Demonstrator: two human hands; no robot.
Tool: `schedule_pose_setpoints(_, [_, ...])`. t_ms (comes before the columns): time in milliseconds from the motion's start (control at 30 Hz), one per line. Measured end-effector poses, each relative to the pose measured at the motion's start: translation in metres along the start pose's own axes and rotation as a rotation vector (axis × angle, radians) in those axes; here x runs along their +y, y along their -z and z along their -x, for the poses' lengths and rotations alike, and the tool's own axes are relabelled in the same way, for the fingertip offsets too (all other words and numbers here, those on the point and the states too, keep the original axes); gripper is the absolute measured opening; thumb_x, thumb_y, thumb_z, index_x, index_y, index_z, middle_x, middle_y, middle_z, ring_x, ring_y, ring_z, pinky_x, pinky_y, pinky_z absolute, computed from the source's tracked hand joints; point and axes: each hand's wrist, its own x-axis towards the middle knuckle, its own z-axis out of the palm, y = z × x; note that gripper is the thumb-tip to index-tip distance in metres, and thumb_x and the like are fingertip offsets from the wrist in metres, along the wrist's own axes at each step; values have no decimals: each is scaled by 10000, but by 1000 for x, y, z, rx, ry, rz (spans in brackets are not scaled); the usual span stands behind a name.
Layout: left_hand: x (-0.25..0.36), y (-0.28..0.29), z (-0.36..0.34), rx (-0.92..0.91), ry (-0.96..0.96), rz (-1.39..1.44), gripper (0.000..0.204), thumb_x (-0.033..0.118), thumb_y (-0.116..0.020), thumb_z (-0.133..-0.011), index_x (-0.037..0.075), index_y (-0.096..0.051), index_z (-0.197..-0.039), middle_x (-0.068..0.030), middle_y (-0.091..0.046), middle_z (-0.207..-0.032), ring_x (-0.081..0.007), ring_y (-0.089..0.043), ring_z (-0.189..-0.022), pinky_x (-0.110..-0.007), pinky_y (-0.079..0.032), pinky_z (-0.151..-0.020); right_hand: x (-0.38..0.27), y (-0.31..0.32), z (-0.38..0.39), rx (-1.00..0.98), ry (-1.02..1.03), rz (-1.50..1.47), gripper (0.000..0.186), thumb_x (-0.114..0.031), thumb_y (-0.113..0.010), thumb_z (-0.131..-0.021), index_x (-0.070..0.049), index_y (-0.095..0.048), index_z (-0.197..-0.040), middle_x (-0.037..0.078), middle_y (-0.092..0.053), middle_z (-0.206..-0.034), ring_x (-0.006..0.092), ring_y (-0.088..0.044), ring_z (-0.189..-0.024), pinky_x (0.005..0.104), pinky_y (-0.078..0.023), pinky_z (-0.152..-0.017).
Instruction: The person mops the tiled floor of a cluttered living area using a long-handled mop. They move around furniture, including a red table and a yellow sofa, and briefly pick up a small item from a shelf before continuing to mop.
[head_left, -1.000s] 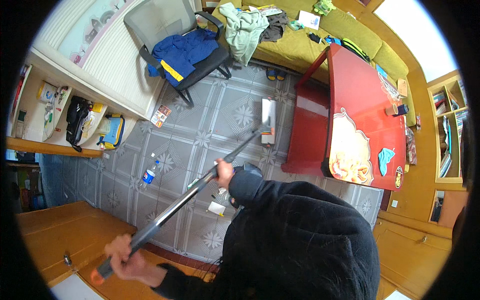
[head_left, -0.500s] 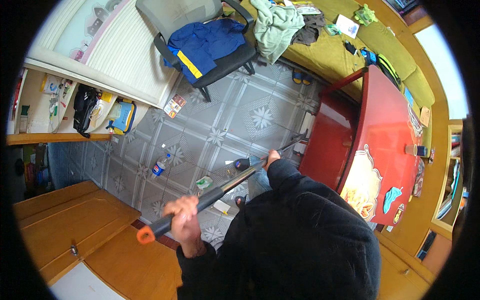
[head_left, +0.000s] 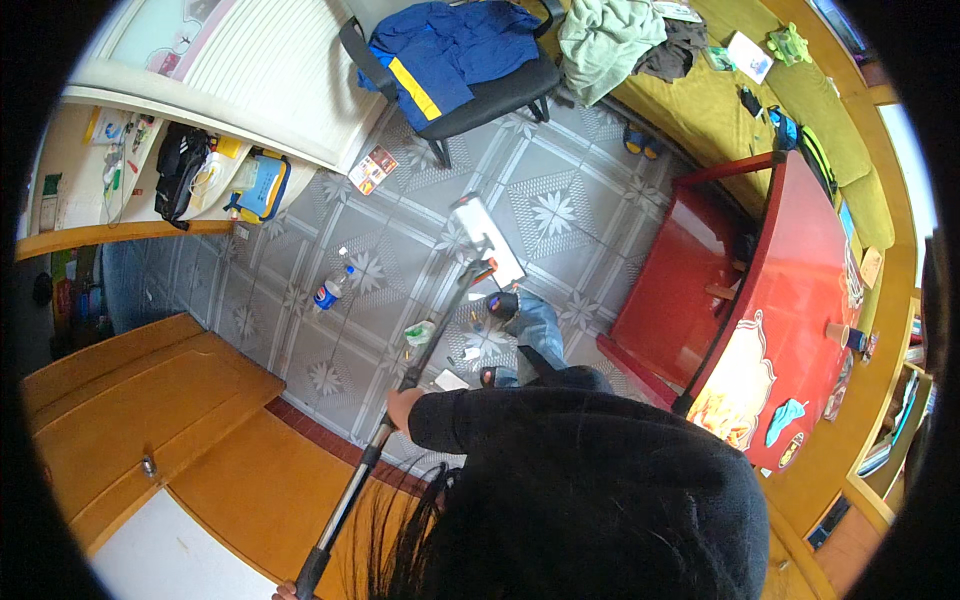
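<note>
I hold a long-handled flat mop (head_left: 350,497) slanting across the floor. My right hand (head_left: 402,409) is closed around the middle of its pole. Of my left hand (head_left: 285,592), only a small part shows at the lower edge, at the dark grip of the pole, closed on it. The pale rectangular mop head (head_left: 490,241) with its orange joint rests on the grey tiles, just ahead of my foot. Beside the pole are a crumpled green-and-white wrapper (head_left: 420,332) and a flat white piece (head_left: 451,380). A clear bottle with a blue label (head_left: 333,288) lies further left.
To the right stands a red table (head_left: 790,300). A black chair (head_left: 490,108) bearing a blue garment is ahead, next to a yellow-green sofa (head_left: 690,105). A printed leaflet (head_left: 373,170) lies near the white cabinet; a brown wooden door (head_left: 150,400) is at left.
The mop has swung round, its head coming out from beside the red table to the open tiles. My right hand moved left and nearer; my left hand dropped to the lower edge.
</note>
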Motion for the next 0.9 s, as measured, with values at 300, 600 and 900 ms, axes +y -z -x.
schedule_pose_setpoints(300, [24, 11, -28, 8, -161, 255, 241, 163, -517, -786, 140, -365, -600, 20, -281, -510, -132, -344, -506, -339, -321, -541, -17, 32, 43, -157, -412, -1163, 262, -247, -583, -837, -31, -506, -965, 120, -564, -837, 276, -616, -694, 440, -527, -562])
schedule_pose_setpoints(600, [-227, -237, 104, -910, 513, 235, 165, 171, -633, -821, 55, -519, -796, -108, -570, -849, -276, -568, -926, -529, -325, -1007, 287, 359, -112, 624, 132, 510, 226, -255, -542, -892, -47, -458, -868, 66, -528, -704, 233, -551, -618, 394, -466, -557])
schedule_pose_setpoints(900, [-175, -282, 67, -855, 326, 261, 157, 178, -610, -799, 77, -498, -756, -58, -514, -690, -233, -543, -770, -491, -397, -918, 192, 352, -142, 865, 220, 256, 305, -158, -675, -707, 9, -492, -884, 168, -592, -730, 319, -620, -756, 411, -487, -643])
